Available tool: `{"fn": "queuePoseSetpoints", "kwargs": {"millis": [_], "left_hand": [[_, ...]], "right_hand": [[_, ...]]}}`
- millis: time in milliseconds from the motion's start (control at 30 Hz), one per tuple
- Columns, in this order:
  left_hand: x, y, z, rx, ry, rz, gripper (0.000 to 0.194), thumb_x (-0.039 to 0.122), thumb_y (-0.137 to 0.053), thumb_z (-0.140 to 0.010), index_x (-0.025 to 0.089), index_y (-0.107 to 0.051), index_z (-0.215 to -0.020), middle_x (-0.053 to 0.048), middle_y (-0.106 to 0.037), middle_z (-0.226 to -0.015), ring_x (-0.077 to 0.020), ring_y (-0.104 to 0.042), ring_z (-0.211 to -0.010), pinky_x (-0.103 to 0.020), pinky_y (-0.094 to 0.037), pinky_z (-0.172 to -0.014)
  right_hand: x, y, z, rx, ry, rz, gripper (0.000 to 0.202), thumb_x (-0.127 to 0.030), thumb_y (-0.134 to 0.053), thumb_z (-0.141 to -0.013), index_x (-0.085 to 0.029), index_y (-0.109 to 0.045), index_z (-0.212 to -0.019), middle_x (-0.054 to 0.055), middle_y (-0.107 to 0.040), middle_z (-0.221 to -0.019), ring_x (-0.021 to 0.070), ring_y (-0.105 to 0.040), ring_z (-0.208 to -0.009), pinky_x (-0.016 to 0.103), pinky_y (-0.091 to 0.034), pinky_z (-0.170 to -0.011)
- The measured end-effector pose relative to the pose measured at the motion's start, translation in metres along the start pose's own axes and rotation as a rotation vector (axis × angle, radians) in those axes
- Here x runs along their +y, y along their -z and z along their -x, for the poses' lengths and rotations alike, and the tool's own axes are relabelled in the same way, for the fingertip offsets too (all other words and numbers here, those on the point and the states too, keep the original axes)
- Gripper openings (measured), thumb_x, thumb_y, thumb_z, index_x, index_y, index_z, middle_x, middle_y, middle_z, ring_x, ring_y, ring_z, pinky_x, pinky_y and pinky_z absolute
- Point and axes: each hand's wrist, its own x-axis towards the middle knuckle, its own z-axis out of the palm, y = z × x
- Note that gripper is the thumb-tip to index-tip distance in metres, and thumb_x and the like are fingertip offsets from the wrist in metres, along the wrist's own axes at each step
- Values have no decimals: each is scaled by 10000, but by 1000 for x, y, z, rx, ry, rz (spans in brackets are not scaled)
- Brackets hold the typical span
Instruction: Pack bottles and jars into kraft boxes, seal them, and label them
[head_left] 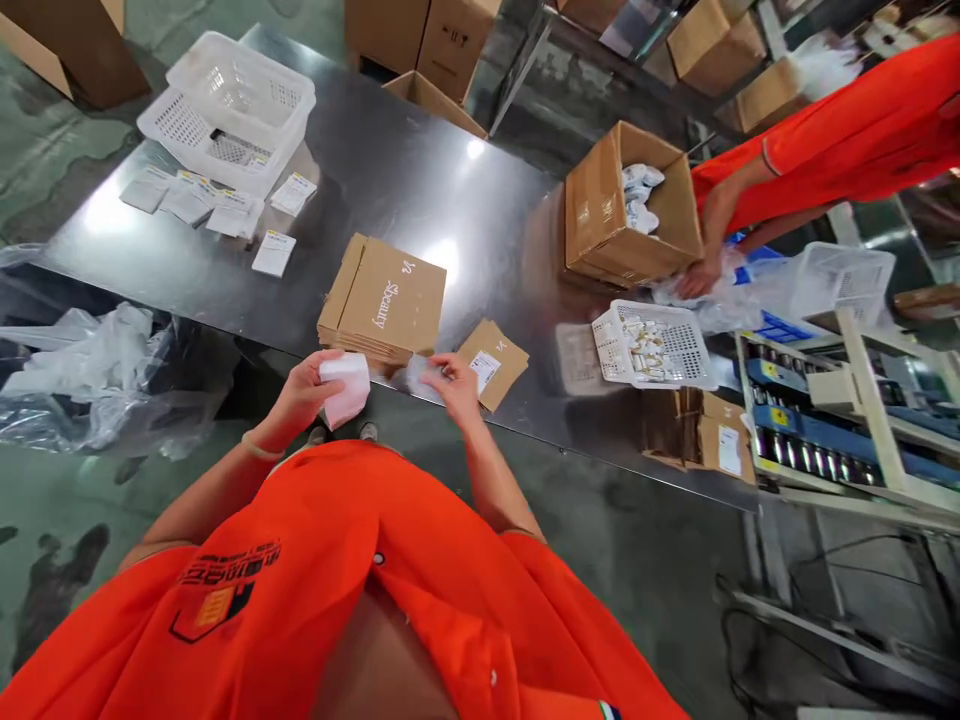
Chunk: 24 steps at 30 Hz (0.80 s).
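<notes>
My left hand (309, 390) grips a small white wrapped packet (348, 388) just off the table's near edge. To its right, my right hand (452, 384) pinches a small translucent plastic piece (420, 375) over the edge. Behind both hands lies a stack of flat brown cardboard boxes (394, 297) with white lettering on top. Beside my right hand rests a smaller flat brown carton (506, 350) with a white label (486, 369).
On the metal table (495, 215) are stacked white baskets (232, 110), white cards (274, 253), an open carton (630, 205) and a basket of small items (652, 345). Another person's hand (701, 278) touches plastic at right. Plastic bags (112, 370) lie left.
</notes>
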Motion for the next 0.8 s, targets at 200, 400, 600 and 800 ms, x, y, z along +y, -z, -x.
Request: {"fn": "queuePoseSetpoints", "kwargs": {"millis": [200,400,600,800], "left_hand": [[-9,22,-23,304,95,170,704,371,-1027,-602,203,-731,-1218,-37,-789,-918,-210,-750,-819,-362,-622,-833],[-32,14,-6,175,182,165,940,739,-911,-756,244,-593,-1489,-65,-792,-1000,-278,-798,-910,-428,-636,-852],[-30,-8,3,-36,71,-170,725,464,-1081,-435,165,-836,-1048,-67,-824,-913,-280,-779,-863,-395,-631,-850],[-14,-15,-28,-57,46,-233,660,423,-1075,-435,168,-870,-1008,-89,-855,-931,-292,-798,-872,-409,-653,-849]], "right_hand": [[-66,-108,29,-547,52,-521,317,-423,-875,-781,-235,-699,-966,-62,-613,-708,164,-563,-697,270,-473,-674],[-71,-104,20,-339,-89,-591,349,-371,-845,-770,-262,-677,-1056,-95,-508,-663,143,-479,-615,264,-422,-605],[-74,-92,13,-316,-109,-559,245,-435,-888,-774,-247,-759,-861,-42,-593,-638,167,-527,-606,299,-471,-596],[-64,-80,23,-127,89,-421,172,-408,-828,-891,-272,-823,-786,47,-750,-808,255,-712,-836,403,-608,-820]]}}
